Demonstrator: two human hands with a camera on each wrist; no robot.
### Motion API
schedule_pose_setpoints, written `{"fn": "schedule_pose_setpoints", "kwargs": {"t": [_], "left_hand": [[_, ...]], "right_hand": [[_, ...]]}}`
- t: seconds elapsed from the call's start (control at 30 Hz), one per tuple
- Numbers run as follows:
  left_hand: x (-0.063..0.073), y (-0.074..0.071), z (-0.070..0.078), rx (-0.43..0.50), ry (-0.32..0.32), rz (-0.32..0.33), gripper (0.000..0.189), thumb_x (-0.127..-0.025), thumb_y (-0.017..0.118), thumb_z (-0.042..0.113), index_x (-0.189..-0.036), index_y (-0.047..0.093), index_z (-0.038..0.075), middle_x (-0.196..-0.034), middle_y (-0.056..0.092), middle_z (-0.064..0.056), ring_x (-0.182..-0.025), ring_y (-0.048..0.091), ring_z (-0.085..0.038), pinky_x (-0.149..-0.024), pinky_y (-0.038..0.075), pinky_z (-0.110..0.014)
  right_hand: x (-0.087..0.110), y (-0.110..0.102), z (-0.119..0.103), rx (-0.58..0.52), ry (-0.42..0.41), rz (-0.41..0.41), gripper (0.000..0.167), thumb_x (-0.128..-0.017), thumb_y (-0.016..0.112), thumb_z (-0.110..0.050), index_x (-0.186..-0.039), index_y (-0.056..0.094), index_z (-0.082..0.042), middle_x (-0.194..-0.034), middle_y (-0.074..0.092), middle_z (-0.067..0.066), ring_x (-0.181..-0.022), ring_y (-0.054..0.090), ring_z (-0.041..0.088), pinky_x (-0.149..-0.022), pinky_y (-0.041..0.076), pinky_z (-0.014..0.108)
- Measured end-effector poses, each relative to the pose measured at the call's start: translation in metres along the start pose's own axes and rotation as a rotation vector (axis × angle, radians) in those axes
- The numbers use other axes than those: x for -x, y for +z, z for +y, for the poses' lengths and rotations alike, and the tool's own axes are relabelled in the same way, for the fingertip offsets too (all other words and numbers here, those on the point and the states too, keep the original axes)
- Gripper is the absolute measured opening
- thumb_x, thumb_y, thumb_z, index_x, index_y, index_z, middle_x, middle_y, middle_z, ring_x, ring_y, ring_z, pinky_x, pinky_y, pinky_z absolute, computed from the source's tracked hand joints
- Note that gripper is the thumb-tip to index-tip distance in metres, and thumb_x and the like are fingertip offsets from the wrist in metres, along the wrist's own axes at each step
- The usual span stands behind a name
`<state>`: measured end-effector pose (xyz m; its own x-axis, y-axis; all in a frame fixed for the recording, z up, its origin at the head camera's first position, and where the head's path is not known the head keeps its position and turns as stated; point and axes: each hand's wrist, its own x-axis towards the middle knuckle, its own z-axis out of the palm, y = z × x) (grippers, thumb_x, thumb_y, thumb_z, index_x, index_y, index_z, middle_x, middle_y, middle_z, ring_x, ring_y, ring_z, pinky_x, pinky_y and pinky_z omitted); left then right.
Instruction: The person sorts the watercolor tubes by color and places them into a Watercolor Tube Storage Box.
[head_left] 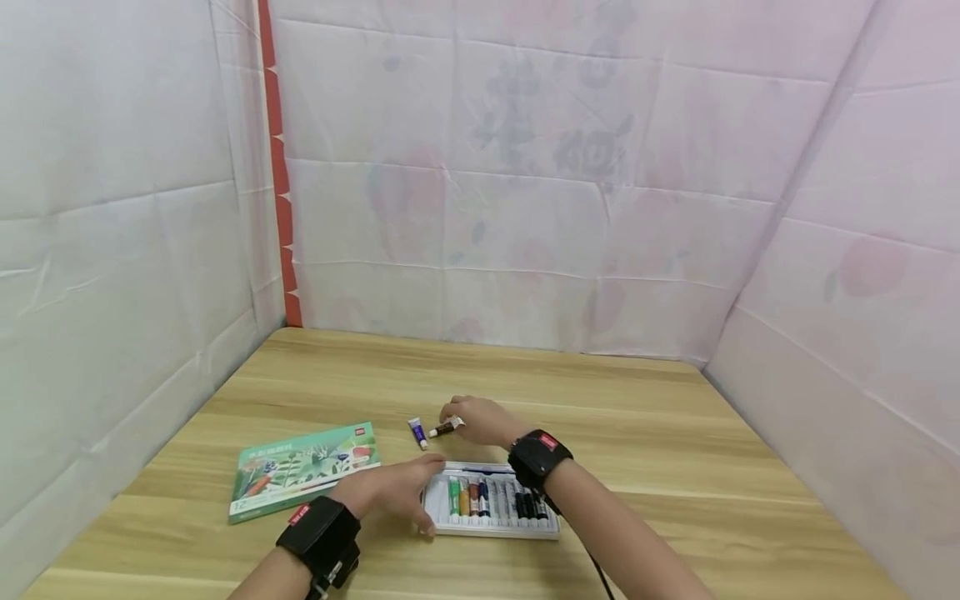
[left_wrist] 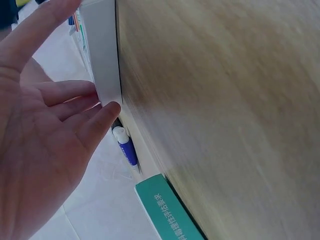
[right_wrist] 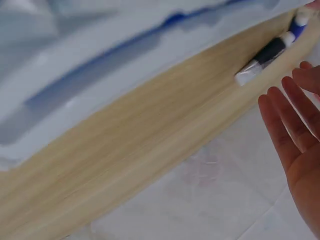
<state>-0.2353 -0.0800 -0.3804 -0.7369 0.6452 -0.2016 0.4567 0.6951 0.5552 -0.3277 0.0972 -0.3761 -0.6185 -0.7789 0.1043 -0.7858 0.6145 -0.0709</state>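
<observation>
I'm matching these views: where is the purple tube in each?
Head: purple tube, lower middle, left of the right hand.
Left wrist: purple tube, left of centre, above the green box.
Right wrist: purple tube, top right, past the dark tube.
Shared landmark: the white tray.

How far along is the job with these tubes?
Looks done: several tubes, including a green one, sit in the white tray. In hand: the left hand touches the tray; the right hand is by a dark tube, with no clear grip. Remaining, perhaps: that tube and the purple one, lying outside the tray; whether they're going in or out isn't clear.
</observation>
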Motion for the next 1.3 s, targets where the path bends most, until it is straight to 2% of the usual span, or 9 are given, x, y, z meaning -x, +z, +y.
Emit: {"fn": "schedule_pose_setpoints", "kwargs": {"t": [0.13,0.23,0.37,0.53,0.67,0.9,1.07,1.3], "left_hand": [[0.000,0.000,-0.001,-0.010,-0.007,-0.005,0.090,-0.069,0.081,0.026,-0.138,0.033,-0.005,-0.144,0.027,-0.017,-0.129,0.031,-0.032,-0.104,0.029,-0.041],[0.000,0.000,-0.001,-0.006,-0.021,-0.008,0.089,-0.068,0.081,0.026,-0.138,0.033,-0.003,-0.144,0.028,-0.015,-0.129,0.031,-0.031,-0.104,0.029,-0.041],[0.000,0.001,0.000,0.002,-0.031,-0.008,0.089,-0.069,0.080,0.027,-0.138,0.033,-0.002,-0.144,0.028,-0.014,-0.129,0.031,-0.030,-0.103,0.029,-0.041],[0.001,0.001,-0.001,0.004,-0.031,-0.010,0.089,-0.069,0.080,0.027,-0.139,0.032,-0.002,-0.145,0.026,-0.014,-0.129,0.030,-0.031,-0.104,0.029,-0.042],[0.001,0.001,0.000,0.007,-0.041,-0.012,0.090,-0.069,0.080,0.028,-0.139,0.032,-0.001,-0.145,0.026,-0.014,-0.129,0.030,-0.031,-0.104,0.028,-0.042],[-0.001,0.001,-0.001,0.000,-0.045,-0.013,0.090,-0.068,0.080,0.028,-0.139,0.033,-0.001,-0.145,0.026,-0.014,-0.130,0.029,-0.031,-0.104,0.028,-0.042],[-0.001,0.001,-0.002,-0.006,-0.045,-0.013,0.091,-0.068,0.080,0.030,-0.139,0.033,-0.001,-0.145,0.026,-0.015,-0.130,0.028,-0.031,-0.104,0.028,-0.043],[0.000,0.002,-0.002,0.022,-0.045,-0.009,0.092,-0.068,0.081,0.030,-0.140,0.032,0.000,-0.146,0.026,-0.013,-0.131,0.027,-0.031,-0.104,0.028,-0.044]], "right_hand": [[-0.015,0.012,0.007,0.064,0.058,-0.081,0.029,-0.084,0.064,-0.005,-0.110,0.064,-0.017,-0.105,0.059,0.000,-0.097,0.056,0.016,-0.079,0.048,0.025],[-0.022,0.021,0.010,0.104,0.050,-0.099,0.025,-0.085,0.065,-0.007,-0.108,0.065,-0.018,-0.101,0.060,-0.002,-0.093,0.057,0.013,-0.079,0.047,0.023],[-0.022,0.022,0.006,0.158,0.006,-0.080,0.019,-0.085,0.065,-0.007,-0.100,0.067,-0.017,-0.093,0.060,-0.003,-0.086,0.058,0.010,-0.076,0.047,0.021],[-0.014,0.009,-0.004,0.204,-0.054,-0.071,0.012,-0.084,0.066,-0.007,-0.093,0.067,-0.015,-0.088,0.061,-0.002,-0.082,0.059,0.011,-0.072,0.047,0.019],[-0.007,0.003,-0.004,0.176,-0.070,-0.059,0.009,-0.085,0.065,-0.009,-0.093,0.067,-0.013,-0.088,0.062,-0.001,-0.082,0.059,0.011,-0.071,0.048,0.020],[0.005,-0.006,-0.003,0.087,-0.051,-0.044,0.010,-0.086,0.064,-0.011,-0.096,0.067,-0.013,-0.089,0.061,-0.002,-0.079,0.057,0.007,-0.069,0.047,0.019],[0.016,-0.015,-0.008,0.057,-0.103,-0.018,0.012,-0.085,0.065,-0.009,-0.097,0.067,-0.011,-0.091,0.062,-0.001,-0.081,0.059,0.009,-0.071,0.048,0.017],[0.030,-0.019,-0.016,0.049,-0.151,-0.022,0.016,-0.085,0.064,-0.010,-0.101,0.067,-0.013,-0.095,0.063,-0.003,-0.083,0.059,0.005,-0.070,0.045,0.011]]}}
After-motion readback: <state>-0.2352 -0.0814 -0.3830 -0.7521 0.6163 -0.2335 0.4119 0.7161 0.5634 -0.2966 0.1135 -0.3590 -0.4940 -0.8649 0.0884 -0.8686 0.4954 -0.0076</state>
